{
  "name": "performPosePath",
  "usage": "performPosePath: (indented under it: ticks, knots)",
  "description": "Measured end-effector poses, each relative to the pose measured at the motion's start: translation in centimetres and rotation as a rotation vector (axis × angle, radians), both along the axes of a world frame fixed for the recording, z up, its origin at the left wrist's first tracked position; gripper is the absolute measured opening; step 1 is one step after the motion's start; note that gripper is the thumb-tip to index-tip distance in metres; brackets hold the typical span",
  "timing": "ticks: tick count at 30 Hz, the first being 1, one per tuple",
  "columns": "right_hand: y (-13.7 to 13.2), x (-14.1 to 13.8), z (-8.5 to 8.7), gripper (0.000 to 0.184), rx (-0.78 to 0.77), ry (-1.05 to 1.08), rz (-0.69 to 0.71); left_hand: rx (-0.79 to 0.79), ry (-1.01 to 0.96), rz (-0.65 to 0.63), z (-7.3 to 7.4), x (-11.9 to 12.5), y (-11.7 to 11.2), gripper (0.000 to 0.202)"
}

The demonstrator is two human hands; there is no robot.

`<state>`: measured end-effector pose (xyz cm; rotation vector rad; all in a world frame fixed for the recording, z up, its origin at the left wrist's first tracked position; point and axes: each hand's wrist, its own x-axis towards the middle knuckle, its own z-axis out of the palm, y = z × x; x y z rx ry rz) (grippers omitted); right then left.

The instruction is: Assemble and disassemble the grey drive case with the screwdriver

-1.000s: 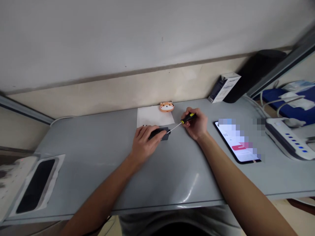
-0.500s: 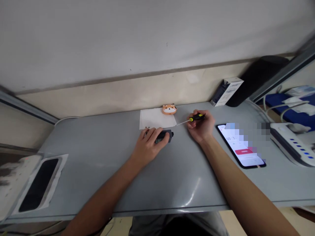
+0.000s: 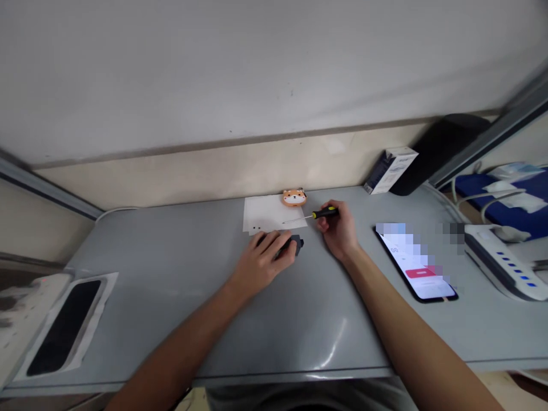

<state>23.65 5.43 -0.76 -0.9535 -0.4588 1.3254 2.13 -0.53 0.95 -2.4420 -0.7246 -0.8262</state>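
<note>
My left hand (image 3: 269, 260) is closed over a small dark grey plastic device (image 3: 296, 242) on the desk; most of it is hidden under my fingers, so its kind cannot be made out. My right hand (image 3: 338, 228) grips a screwdriver (image 3: 326, 212) by its black and yellow handle. Its thin shaft points left, with the tip over a sheet of white paper (image 3: 272, 211). Two tiny dark pieces, which look like screws (image 3: 256, 228), lie near the paper's front left edge. An orange and white animal-faced case (image 3: 294, 197) rests on the paper's back right corner.
A lit phone (image 3: 417, 268) lies right of my right forearm, with a white power strip (image 3: 503, 265) beyond it. At the back right stand a small carton (image 3: 390, 170) and a black cylinder (image 3: 436, 154). A dark phone-like slab (image 3: 64, 328) lies at the left. Behind the desk is a wall (image 3: 192, 171).
My right hand has moved left with the screwdriver, bringing its tip over the paper. My left hand stays on the device, which now shows less. The view has shifted slightly.
</note>
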Motion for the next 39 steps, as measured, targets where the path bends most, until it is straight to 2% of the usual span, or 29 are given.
performPosePath:
  ticks: [7, 10, 14, 18, 23, 28, 32, 36, 39]
  knots:
    - [0.1, -0.4, 0.0, 0.033, -0.04, -0.075, 0.008, -0.065, -0.058, -0.007, -0.6, -0.6, 0.1, 0.026]
    - [-0.3, -1.1, 0.0, 0.039, -0.012, -0.285, 0.032, -0.13, -0.071, 0.001, -0.9, -0.5, -0.1, 0.028]
    - [-0.8, -1.9, 0.0, 0.053, 0.132, -0.613, 0.15, -0.149, -0.08, -0.013, -1.3, -0.4, -0.6, 0.032]
    - [-1.1, -2.0, 0.0, 0.058, 0.208, -0.728, 0.249, -0.174, -0.084, -0.078, -1.0, -1.0, -1.2, 0.034]
    - [-1.4, -1.8, 0.0, 0.057, 0.249, -0.738, 0.302, -0.332, -0.182, -0.127, -0.1, -2.2, -1.1, 0.035]
    - [-1.5, -1.9, 0.1, 0.059, 0.236, -0.729, 0.316, -0.502, -0.271, -0.182, -0.5, -2.8, -0.8, 0.04]
    - [-1.6, -2.0, 0.4, 0.062, 0.19, -0.691, 0.323, -0.618, -0.429, -0.185, -0.9, -2.7, -0.7, 0.025]
    - [-1.3, -1.7, 0.2, 0.06, 0.127, -0.58, 0.248, -0.8, -0.6, -0.121, -1.5, -2.7, -0.3, 0.015]
    - [-0.9, -1.3, -0.2, 0.055, 0.104, -0.451, 0.17, -0.921, -0.648, -0.036, -2.0, -2.9, 0.2, 0.018]
